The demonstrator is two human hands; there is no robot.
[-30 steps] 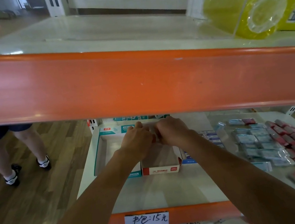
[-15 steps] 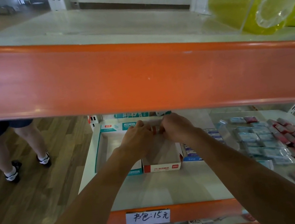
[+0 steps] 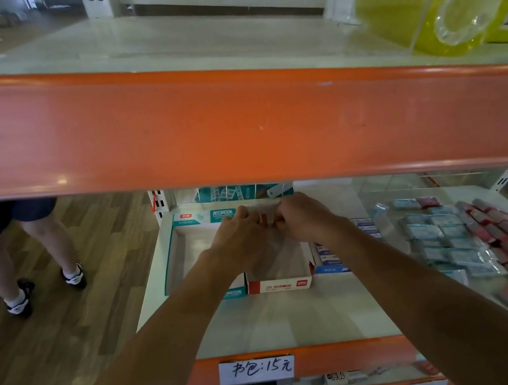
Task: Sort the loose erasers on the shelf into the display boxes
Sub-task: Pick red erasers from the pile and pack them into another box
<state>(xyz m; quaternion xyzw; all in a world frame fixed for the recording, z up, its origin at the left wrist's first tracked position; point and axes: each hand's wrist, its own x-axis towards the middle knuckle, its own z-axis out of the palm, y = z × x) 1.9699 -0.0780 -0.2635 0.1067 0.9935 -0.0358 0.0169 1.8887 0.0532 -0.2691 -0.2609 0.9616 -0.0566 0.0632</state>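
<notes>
- The left hand (image 3: 240, 240) and right hand (image 3: 306, 220) meet over the back of a red-and-white display box (image 3: 280, 284) on the shelf (image 3: 284, 321).
- Both grips are curled, pinching a small red-and-white piece (image 3: 264, 219) between them.
- Loose wrapped erasers (image 3: 448, 233) lie on the shelf to the right.
- A teal display box (image 3: 186, 257) sits just left.

Shop, stationery section: tiered shelves (image 3: 268, 324) with orange front rail (image 3: 234, 121); handwritten price tag (image 3: 257, 369) below; wrapped erasers (image 3: 455, 236) laid in rows; cardboard display boxes (image 3: 280, 286); packaged goods (image 3: 435, 0) up top; another person (image 3: 42, 241) standing on wood floor (image 3: 69, 341)
</notes>
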